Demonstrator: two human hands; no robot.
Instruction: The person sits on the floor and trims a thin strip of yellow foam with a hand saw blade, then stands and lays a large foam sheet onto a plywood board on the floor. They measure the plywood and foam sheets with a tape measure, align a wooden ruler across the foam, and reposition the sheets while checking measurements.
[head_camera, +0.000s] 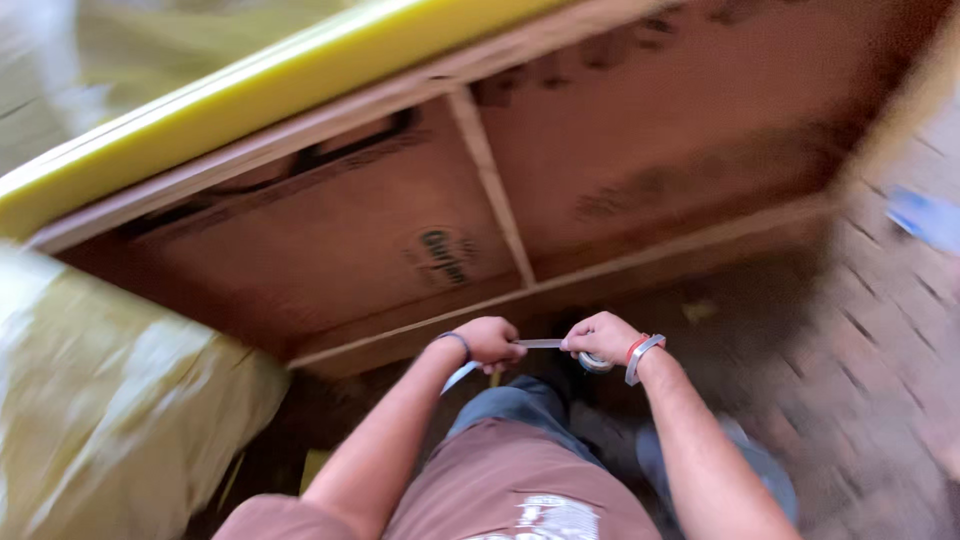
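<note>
The left hand (490, 340) pinches the free end of a tape strip (538, 343), while the right hand (600, 335) closes its fingers on the tape roll (594, 362). Judging by this, keep the strip taut and level beside the wooden frame edge (560, 285) to avoid creases.

A large reddish-brown plywood panel with pale wooden framing strips (420, 220) walls off the space just ahead of both hands. A bulky yellowish plastic-wrapped bundle (110, 400) crowds the left side. To the right, the brick-patterned floor (880, 350) lies open, offering room to pass.
</note>
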